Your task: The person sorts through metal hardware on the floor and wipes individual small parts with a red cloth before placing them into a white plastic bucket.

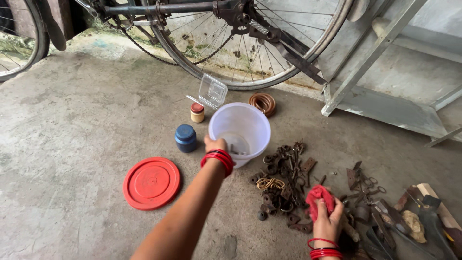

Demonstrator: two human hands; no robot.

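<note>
1. The bicycle wheel [250, 43] fills the top of my view, standing on the concrete floor [82, 120] with its chain and stand behind it; nothing I hold touches it
2. The translucent white bucket [240, 127] sits tilted on the floor, mouth toward me, just left of the rusty pile. My left hand [215, 144] is closed over its near rim, fingers curled on the edge. Inside I can make out only a few small dark bits at the bottom, so I judge it nearly empty
3. The red round lid [151, 183] lies flat on the floor, well apart from the bucket, so the bucket is already open
4. The heap of rusty parts [284, 185], rings, brackets and hooks, is spread on the floor between my two hands. By my reckoning most of it is yet to be dealt with
5. My right hand [328, 219] is clamped on a crumpled red cloth [320, 198], at the right edge of the heap
6. The blue jar [185, 138] stands upright beside the bucket, its cap on
7. The small red-capped jar [197, 112] stands behind it, near an open clear plastic box [211, 90]
</note>
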